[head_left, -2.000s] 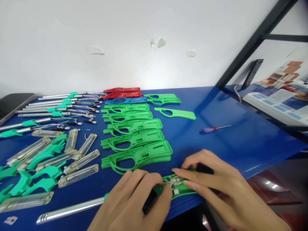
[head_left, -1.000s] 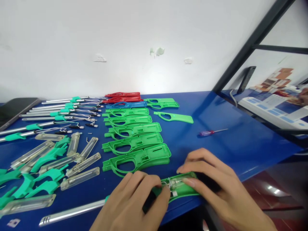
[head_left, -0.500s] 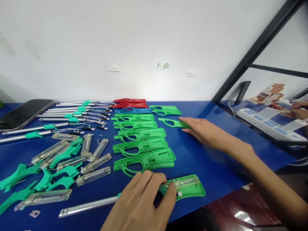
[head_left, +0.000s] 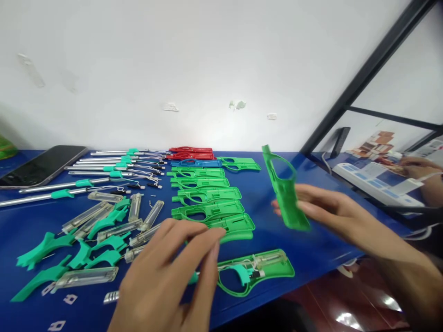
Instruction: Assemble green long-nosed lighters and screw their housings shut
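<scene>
My right hand [head_left: 320, 205] grips a green lighter casing half [head_left: 288, 203], raised above the blue table and tilted, its loop end upward. Near the front edge, my left hand [head_left: 173, 272] is poised with thumb and index tips drawn together; nothing shows between them. To its right, another green lighter casing half [head_left: 273, 273] lies on the table with a clear fuel tank [head_left: 270, 259] and a teal trigger [head_left: 243, 273] inside. A metal lighter tube [head_left: 111, 297] runs beneath my left hand, mostly hidden by it.
Behind stand rows of green casing halves [head_left: 214, 194], with blue [head_left: 197, 163] and red [head_left: 190, 156] ones farther back. Loose tanks [head_left: 86, 276], teal triggers [head_left: 43, 251] and metal tubes [head_left: 44, 197] lie left, near a phone [head_left: 43, 163]. A co-worker's hand [head_left: 420, 168] appears far right.
My right hand has lifted the green casing half off the table and turned it upward. My left hand has moved left off the filled casing half, exposing its teal trigger.
</scene>
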Action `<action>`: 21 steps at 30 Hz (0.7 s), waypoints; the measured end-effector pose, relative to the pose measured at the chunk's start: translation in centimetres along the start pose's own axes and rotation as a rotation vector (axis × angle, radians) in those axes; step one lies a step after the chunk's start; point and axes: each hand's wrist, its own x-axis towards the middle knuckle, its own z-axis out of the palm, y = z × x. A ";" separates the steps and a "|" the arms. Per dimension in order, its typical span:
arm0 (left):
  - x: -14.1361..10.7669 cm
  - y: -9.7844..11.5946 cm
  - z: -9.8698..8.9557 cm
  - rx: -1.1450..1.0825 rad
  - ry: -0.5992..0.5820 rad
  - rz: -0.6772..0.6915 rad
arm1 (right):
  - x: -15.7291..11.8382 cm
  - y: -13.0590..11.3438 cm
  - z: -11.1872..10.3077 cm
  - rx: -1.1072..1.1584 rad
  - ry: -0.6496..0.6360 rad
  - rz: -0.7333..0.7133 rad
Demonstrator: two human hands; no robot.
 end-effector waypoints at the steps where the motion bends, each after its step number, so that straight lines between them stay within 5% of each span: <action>1: 0.2 -0.3 -0.3 0.006 0.018 -0.002 | -0.7 -0.7 0.0 0.264 -0.040 0.090; 4: 1.0 -1.1 -0.7 -0.009 0.034 0.004 | -1.7 -2.2 0.4 0.668 -0.082 0.236; 12: 2.0 -1.3 -1.1 -0.074 -0.046 -0.076 | -0.5 -3.7 1.9 0.744 -0.101 0.220; 21: 3.2 -1.1 -3.4 -0.115 -0.040 -0.172 | -3.4 -5.5 2.9 0.692 -0.017 0.273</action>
